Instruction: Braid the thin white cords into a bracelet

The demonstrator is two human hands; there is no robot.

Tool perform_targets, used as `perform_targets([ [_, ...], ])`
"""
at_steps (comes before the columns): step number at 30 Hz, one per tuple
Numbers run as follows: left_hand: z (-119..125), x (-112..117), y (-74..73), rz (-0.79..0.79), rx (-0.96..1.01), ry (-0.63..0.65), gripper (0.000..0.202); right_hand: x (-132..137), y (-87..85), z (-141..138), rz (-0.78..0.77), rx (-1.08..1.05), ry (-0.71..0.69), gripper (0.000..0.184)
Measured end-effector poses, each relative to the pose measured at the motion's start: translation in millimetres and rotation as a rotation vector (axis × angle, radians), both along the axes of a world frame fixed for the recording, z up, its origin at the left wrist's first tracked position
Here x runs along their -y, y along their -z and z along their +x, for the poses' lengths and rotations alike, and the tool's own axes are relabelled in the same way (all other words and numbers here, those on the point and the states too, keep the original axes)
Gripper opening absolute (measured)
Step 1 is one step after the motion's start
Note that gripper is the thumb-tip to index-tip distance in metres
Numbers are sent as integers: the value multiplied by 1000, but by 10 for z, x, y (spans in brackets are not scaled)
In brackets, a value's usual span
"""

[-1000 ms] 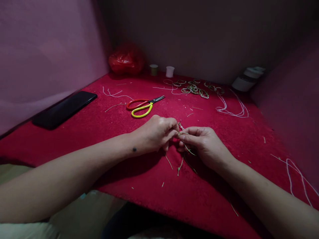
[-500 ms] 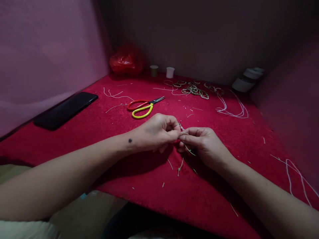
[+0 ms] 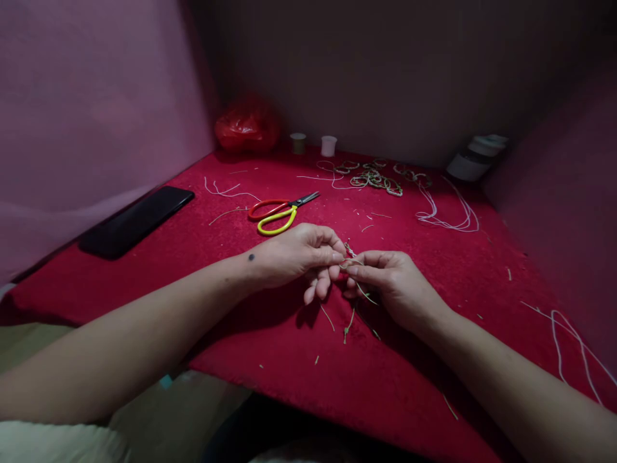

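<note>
Far left on the red worktop [image 3: 202, 308]: one black phone [image 3: 136, 221], lying flat beside the pink wall. Next right: a few loose white strands [image 3: 226, 191]; one red plastic bag [image 3: 247, 125] in the back corner; one pair of scissors [image 3: 282, 211], red and yellow handles, blades shut. Then the left hand [image 3: 294, 257], closed, thumb and forefinger pinching one side of the knotted cord [image 3: 350, 256], lower fingers hanging loose. Behind, by the back wall: one greenish spool [image 3: 298, 143] and one white spool [image 3: 328, 145], two in all. Knotted cord at centre, held just above the cloth between both hands, thin tails [image 3: 354, 308] dangling below. Judged featherlight, limp, no stiffness of its own, prone to slacken or slip if released; best pinched with fingertips right at the knot, tails kept taut. Next, the right hand [image 3: 393, 286], closed likewise, fingertips nipping the other side of the same cord, almost touching the left fingertips. Farther back: one heap of finished braids [image 3: 373, 177], number within not countable. Right of that: one bundle of long white strings [image 3: 448, 212]; one white container [image 3: 475, 161] tipped on its side near the wall; one more run of white string [image 3: 563, 334] at the far right edge. Snipped ends scattered over the cloth, too small to count.
</note>
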State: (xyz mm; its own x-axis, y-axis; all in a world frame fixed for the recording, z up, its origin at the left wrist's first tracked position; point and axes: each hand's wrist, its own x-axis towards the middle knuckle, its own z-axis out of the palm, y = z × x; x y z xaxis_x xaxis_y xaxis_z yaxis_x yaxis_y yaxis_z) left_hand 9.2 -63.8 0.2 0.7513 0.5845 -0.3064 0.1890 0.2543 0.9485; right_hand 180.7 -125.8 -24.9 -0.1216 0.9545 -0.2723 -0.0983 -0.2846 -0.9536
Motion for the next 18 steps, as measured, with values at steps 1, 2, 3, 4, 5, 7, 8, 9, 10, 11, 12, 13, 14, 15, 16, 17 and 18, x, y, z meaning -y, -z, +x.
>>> perform_targets([
  [1, -1, 0, -3, -2, -5, 6, 4, -2, 2, 0, -2, -4, 1, 14],
  [2, 0, 1, -10, 4, -15, 9, 5, -3, 4, -1, -6, -9, 2, 15],
  [3, 4, 4, -20, 20, -31, 10, 6, -4, 5, -3, -8, -13, 4, 15],
  [4, 9, 8, -31, 43, -50, 10, 7, -5, 6, -4, -9, -16, 5, 15],
  [5, 16, 14, -45, 72, -74, 10, 8, -5, 6, -5, -8, -18, 4, 16],
  [7, 29, 28, -72, 136, -131, 3, 11, -5, 5, -7, 0, -16, 2, 16],
  [8, 33, 35, -83, 167, -161, 0, 12, -5, 5, -8, 4, -14, 2, 16],
  [9, 35, 43, -91, 199, -190, 0, 13, -5, 5, -9, 5, -12, 3, 15],
  [10, 34, 50, -93, 232, -212, 5, 14, -5, 4, -11, 4, -10, 4, 15],
  [11, 30, 55, -90, 269, -225, 13, 13, -5, 3, -13, 2, -8, 8, 14],
  [12, 25, 60, -82, 313, -230, 21, 13, -5, 1, -15, 1, -7, 11, 14],
  [13, 18, 64, -69, 365, -233, 30, 13, -6, -2, -17, 1, -6, 13, 14],
  [14, 11, 67, -53, 428, -239, 35, 14, -6, -6, -19, 1, -4, 15, 14],
  [15, 5, 68, -36, 502, -250, 37, 15, -6, -9, -21, -1, -1, 17, 14],
  [16, 0, 69, -19, 588, -267, 38, 16, -7, -12, -22, -6, 5, 20, 14],
  [17, -4, 68, -3, 682, -287, 45, 16, -7, -14, -24, -11, 10, 23, 14],
  [18, -7, 65, 11, 780, -306, 58, 17, -7, -15, -25, -15, 14, 27, 14],
])
